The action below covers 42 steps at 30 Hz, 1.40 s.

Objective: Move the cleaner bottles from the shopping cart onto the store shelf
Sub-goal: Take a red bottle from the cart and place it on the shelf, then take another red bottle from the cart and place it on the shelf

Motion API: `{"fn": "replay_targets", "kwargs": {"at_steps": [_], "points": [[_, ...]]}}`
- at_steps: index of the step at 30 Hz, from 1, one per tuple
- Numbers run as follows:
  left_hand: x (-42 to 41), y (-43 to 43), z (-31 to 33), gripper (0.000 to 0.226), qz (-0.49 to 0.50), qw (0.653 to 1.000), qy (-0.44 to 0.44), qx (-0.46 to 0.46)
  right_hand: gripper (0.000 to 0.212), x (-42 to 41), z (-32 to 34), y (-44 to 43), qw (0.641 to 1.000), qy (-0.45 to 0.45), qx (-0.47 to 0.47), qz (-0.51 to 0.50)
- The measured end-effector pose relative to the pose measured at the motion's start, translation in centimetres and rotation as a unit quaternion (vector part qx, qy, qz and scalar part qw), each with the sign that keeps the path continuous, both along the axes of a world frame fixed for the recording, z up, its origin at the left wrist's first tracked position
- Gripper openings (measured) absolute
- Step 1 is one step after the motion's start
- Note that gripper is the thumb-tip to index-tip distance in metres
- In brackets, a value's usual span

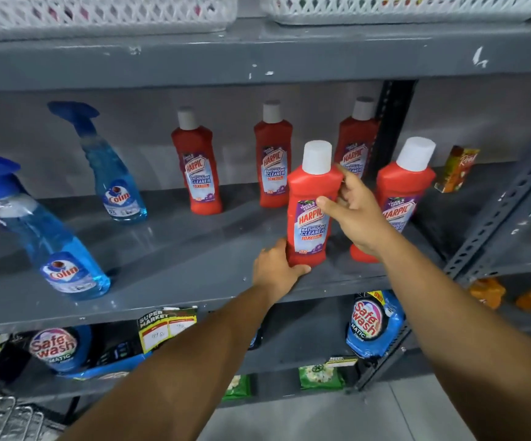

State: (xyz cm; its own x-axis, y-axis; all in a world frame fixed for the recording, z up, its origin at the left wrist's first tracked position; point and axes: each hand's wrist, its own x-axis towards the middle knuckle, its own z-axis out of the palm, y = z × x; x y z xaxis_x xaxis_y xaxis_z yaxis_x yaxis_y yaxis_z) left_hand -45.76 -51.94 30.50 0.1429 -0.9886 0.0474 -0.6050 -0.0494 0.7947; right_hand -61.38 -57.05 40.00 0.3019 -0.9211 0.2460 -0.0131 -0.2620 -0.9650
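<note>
We are setting a red Harpic bottle point(310, 214) on the shelf point(194, 249) front, left hand point(273, 268) cupping its base, right hand point(350, 214) gripping its shoulder; four already standing, cart point(0, 418) contents unseen.

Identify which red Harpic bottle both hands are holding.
The front-row bottle, left of its front neighbour: left hand at its base, right hand on its side.

Glossy red plastic bottle point(312, 214), scuffed metal shelf point(162, 249)
</note>
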Motion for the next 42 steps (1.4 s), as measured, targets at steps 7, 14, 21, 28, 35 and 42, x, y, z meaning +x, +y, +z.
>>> {"fn": "replay_targets", "kwargs": {"at_steps": [7, 14, 21, 28, 35, 42], "points": [[11.3, 8.2, -0.4, 0.056, 0.057, 0.984, -0.11, -0.126, 0.044, 3.8, 1.9, 6.9, 0.901, 0.034, -0.352, -0.254], [30.7, 27.0, -1.4, 0.045, 0.3, 0.929, -0.19, -0.106, 0.032, 20.9, 1.2, 12.6, 0.921, 0.06, -0.384, 0.02], [44.3, 47.7, -7.3, 0.051, 0.603, 0.785, -0.068, 0.122, 0.051, 42.7, -3.4, 23.3, 0.891, 0.128, -0.327, 0.288], [49.9, 57.7, -14.9, 0.043, 0.684, 0.682, 0.121, 0.231, 0.059, 62.0, -10.2, 33.6, 0.801, 0.249, -0.28, 0.467], [50.8, 58.6, -23.4, 0.03, 0.649, 0.623, 0.303, 0.315, 0.067, 75.3, -24.8, 42.3, 0.649, 0.465, -0.181, 0.575], [50.5, 55.8, -29.4, 0.046, 0.601, 0.633, 0.339, 0.351, 0.075, 80.6, -36.8, 45.9, 0.574, 0.583, -0.11, 0.565]]}}
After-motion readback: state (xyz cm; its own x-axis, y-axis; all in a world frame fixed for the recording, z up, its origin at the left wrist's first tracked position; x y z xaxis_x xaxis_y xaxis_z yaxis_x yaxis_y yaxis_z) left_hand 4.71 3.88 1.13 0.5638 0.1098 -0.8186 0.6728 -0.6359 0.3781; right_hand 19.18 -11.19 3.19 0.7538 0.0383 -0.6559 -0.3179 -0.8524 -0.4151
